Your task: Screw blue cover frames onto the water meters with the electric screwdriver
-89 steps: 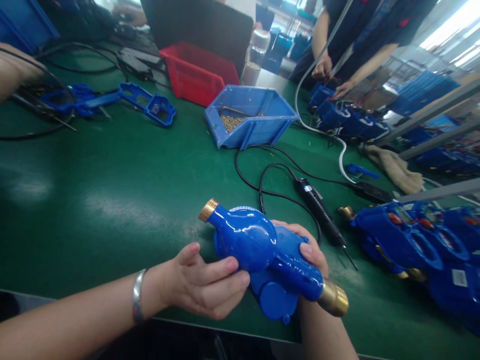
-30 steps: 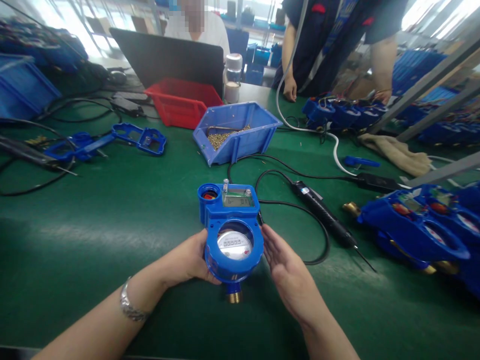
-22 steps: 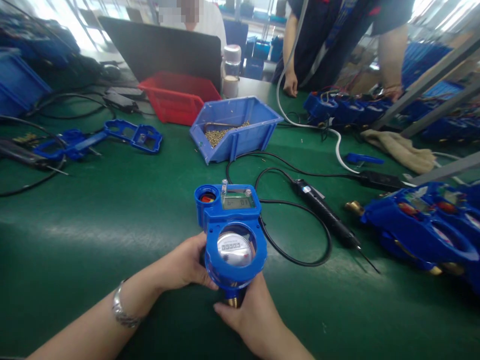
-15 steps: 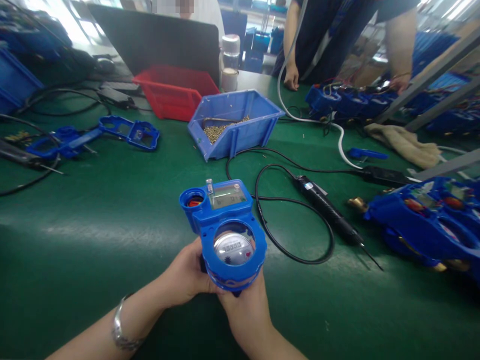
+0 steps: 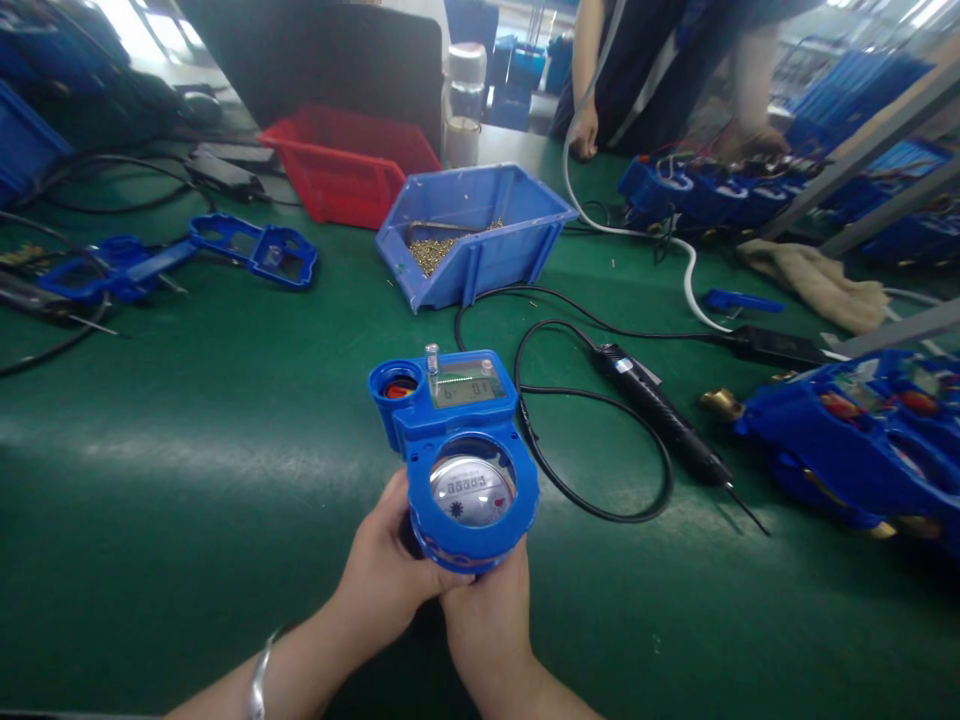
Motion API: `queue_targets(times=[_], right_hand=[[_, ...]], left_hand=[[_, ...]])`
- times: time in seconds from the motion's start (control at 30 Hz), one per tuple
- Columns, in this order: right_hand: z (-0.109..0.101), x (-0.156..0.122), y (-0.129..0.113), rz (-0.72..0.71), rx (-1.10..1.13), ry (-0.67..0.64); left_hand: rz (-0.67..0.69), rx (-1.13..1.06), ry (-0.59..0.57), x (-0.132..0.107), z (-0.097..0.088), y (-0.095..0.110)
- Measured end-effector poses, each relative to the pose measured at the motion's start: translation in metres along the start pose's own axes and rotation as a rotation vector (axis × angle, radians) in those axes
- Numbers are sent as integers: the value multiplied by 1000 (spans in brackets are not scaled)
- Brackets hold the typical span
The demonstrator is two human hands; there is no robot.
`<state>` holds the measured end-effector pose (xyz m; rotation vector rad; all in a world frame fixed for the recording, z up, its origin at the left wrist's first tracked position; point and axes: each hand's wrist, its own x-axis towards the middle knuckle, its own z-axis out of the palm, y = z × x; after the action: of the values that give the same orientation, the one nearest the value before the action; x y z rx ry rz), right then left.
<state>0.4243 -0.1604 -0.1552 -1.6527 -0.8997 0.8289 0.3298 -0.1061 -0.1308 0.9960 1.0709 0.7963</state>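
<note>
A blue water meter [image 5: 424,430] is held up in front of me, its round dial [image 5: 471,490] and a small rectangular display [image 5: 466,388] facing me. My left hand [image 5: 390,560] grips it from the left and below, thumb along its lower edge. From below and the right, my right hand [image 5: 491,605] is closed around it, most of its fingers hidden under the meter. To the right lies a black electric screwdriver [image 5: 664,415] with its cord looped on the green table [image 5: 225,480].
Behind the meter stand a blue bin [image 5: 510,255] of small brass screws [image 5: 429,255] and a red bin [image 5: 337,175]. Blue frames [image 5: 281,258] lie left. More blue meters [image 5: 847,430] sit at right, near a cloth [image 5: 817,280]. Across the table a person's hand [image 5: 585,132] rests.
The meter and both my hands have shifted slightly right in view, and the dial reads more clearly. The person opposite has moved one hand over the far meters.
</note>
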Motion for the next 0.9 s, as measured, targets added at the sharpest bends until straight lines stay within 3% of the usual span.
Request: queue_targets(times=[0.17,0.33,0.47,0.67,0.83,0.9], right_hand=[[-3,-1,-1,18,25,-50],[-47,11,-13,142,148,-224],[-71,45,-42,140,347,-211],[-42,92,-77,255,248,-305],[-35,94,-73,287,467,-500],[-38,90,-69,295,542,-523]], left_hand=[[3,34,-15,-1,0,-2],[-69,35,-39,-7,-2,9],[-52,44,-35,-14,-1,20],[-107,-103,-12,-16,-4,27],[-178,-389,142,-6,-10,35],[-178,-463,89,2,-11,38]])
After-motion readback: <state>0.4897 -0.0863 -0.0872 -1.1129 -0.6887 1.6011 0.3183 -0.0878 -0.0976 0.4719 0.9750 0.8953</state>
